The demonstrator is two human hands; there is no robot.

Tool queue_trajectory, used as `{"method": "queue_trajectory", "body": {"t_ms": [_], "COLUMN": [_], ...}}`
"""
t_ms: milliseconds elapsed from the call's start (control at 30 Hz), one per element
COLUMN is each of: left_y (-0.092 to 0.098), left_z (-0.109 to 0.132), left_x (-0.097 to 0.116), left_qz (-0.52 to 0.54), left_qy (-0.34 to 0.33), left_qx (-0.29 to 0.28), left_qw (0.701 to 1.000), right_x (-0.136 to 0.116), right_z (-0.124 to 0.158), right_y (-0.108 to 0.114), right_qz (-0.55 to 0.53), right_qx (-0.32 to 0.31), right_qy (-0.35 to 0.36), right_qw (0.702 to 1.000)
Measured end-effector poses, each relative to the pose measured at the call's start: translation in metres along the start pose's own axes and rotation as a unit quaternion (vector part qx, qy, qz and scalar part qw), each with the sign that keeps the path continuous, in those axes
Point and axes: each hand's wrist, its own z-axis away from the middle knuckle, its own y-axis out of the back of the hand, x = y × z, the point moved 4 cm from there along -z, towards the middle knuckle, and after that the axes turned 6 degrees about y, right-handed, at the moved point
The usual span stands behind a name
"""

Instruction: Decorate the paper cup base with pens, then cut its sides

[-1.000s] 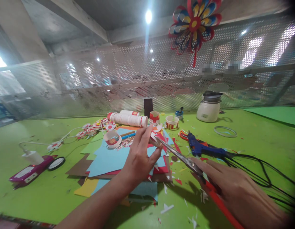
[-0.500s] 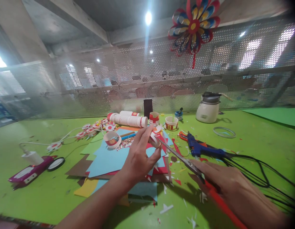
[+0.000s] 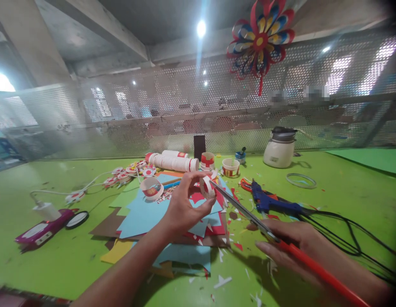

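Observation:
Between thumb and fingers, my left hand [image 3: 187, 204] grips a short ring cut from a paper cup [image 3: 206, 187], white outside. My right hand [image 3: 294, 243] is closed on a pair of scissors [image 3: 243, 207] with red handles. The tips of the blades reach the near right edge of the ring; whether they touch it I cannot tell. Below the left hand lies a stack of coloured paper [image 3: 147, 217], with light blue sheets on top. A cut paper cup [image 3: 151, 189] stands on the paper to the left.
Stacked paper cups [image 3: 172, 162] lie at the back, near another cut cup [image 3: 230, 167]. A blue glue gun [image 3: 271, 202] with black cable lies right. A white jug [image 3: 279, 149] stands behind it. A purple power strip [image 3: 44, 228] is left. Paper scraps [image 3: 222, 282] litter the green table.
The paper ring has turned so that its opening shows more. My right hand and the scissors have shifted slightly, with the fingers looser around the handles. The view has tipped a little.

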Motion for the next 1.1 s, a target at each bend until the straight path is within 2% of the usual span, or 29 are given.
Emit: {"method": "queue_trajectory", "body": {"t_ms": [100,233,367,433,567,733,833,867,967,1100], "left_y": [0.001,0.002,0.006,0.007,0.006,-0.011,-0.026,-0.030,-0.040,-0.046], "left_z": [-0.002,-0.003,-0.004,-0.004,-0.004,0.004,0.012,0.014,0.020,0.024], "left_x": [0.003,0.004,0.002,0.001,0.001,0.006,0.010,0.011,0.014,0.015], "left_qz": [0.009,0.037,0.075,0.085,0.123,0.162,0.180,0.186,0.185,0.182], "left_qy": [0.002,0.021,0.030,0.028,0.039,0.054,0.056,0.055,0.039,0.021], "left_qx": [0.009,0.016,-0.002,-0.017,-0.055,-0.172,-0.226,-0.234,-0.252,-0.273], "left_qw": [1.000,0.999,0.997,0.996,0.990,0.970,0.956,0.953,0.949,0.944], "right_x": [0.005,0.009,0.010,0.010,0.002,-0.007,-0.010,-0.011,-0.014,-0.018], "right_z": [0.004,0.002,-0.003,-0.004,-0.003,0.000,-0.001,-0.001,-0.001,0.002], "right_y": [-0.008,-0.004,0.003,0.005,0.011,0.017,0.014,0.011,0.005,-0.002], "right_qz": [-0.057,-0.060,-0.037,-0.027,-0.038,-0.147,-0.212,-0.238,-0.318,-0.336], "right_qx": [-0.051,-0.062,-0.085,-0.064,0.039,0.155,0.157,0.137,0.130,0.145], "right_qy": [-0.001,-0.018,-0.026,-0.028,-0.062,-0.112,-0.108,-0.102,-0.099,-0.088], "right_qw": [0.997,0.996,0.995,0.997,0.997,0.970,0.958,0.956,0.934,0.927]}}
